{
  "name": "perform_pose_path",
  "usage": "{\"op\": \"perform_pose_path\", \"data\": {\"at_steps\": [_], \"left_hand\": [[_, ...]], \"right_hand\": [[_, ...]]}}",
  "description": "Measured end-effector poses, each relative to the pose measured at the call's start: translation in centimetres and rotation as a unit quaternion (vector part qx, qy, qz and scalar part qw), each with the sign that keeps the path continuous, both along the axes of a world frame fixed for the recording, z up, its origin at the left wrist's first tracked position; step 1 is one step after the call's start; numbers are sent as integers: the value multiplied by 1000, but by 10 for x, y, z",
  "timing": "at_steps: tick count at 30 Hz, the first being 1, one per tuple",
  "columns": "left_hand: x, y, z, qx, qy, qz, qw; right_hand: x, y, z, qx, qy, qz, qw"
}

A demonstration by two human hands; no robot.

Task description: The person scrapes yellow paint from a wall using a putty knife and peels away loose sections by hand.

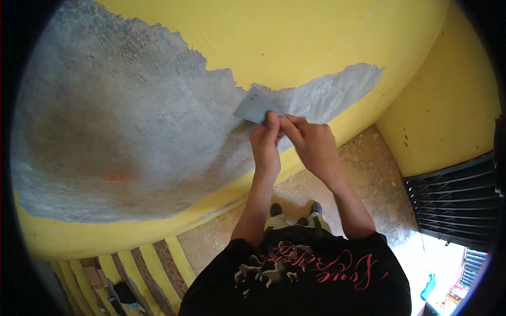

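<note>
The scraper [253,106] lies just beyond the fingertips, its near end grasped by the left hand [265,150] and right hand [317,147] together. Its far edge meets the ragged border of yellow paint [327,37] above the grey patch [174,126]; scraping seems in hand. The next stroke likely calls for a low blade and steady push.
</note>
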State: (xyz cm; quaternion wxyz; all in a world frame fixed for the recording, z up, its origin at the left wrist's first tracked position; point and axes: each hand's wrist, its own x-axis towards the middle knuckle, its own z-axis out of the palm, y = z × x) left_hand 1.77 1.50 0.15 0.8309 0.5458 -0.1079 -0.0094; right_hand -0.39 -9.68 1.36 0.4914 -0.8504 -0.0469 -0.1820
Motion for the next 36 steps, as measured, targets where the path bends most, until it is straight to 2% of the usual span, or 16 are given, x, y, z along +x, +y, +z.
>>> {"op": "perform_pose_path", "data": {"at_steps": [3, 5, 7, 8, 11, 12, 15, 19, 21, 23, 25, 27, 29, 31, 34, 36], "left_hand": [[3, 4, 1, -6, -31, 7, 999], [-4, 2, 3, 4, -33, 0, 999], [0, -3, 1, -20, -14, 15, 1000], [5, 0, 2, -40, -51, 4, 998], [-2, 7, 7, 2, -53, 4, 999], [-7, 3, 11, 23, -34, 17, 999], [2, 5, 9, -13, -25, 15, 999], [-4, 8, 15, 53, -48, 15, 997], [-7, 4, 14, 8, -17, 12, 1000], [-1, 8, 13, 6, -34, 52, 998], [1, 9, 13, 12, -31, 49, 998], [-2, 6, 10, 13, -20, 49, 999], [-2, 8, 16, 30, -61, 64, 996], [-11, 13, 28, 43, -70, 89, 993], [-4, 10, 7, 52, -38, 59, 996], [-3, 9, 6, 46, -42, 72, 995]], "right_hand": [[1, 2, -7, -77, 29, -1, 997], [-9, -2, 7, -67, 47, 24, 996], [-5, -5, 7, -139, -10, -1, 990], [2, 0, -1, -77, 74, 12, 994], [-9, 2, 8, -53, -18, 14, 998], [-13, -2, 19, 37, 51, 4, 998], [1, 4, 10, -28, 78, 14, 996], [-10, 0, 13, 43, 39, 18, 998], [-9, 2, 15, 25, 91, 29, 995], [-5, 12, 7, 34, 72, 20, 997], [-10, 12, 13, 63, 98, 29, 993], [-7, 13, 13, 61, 56, 12, 996], [-8, 25, 10, 49, 82, 25, 995], [-20, 25, 18, 116, 54, 29, 991], [-13, 12, 5, 131, 140, 28, 981], [-10, 26, 0, 132, 112, 16, 985]]}}
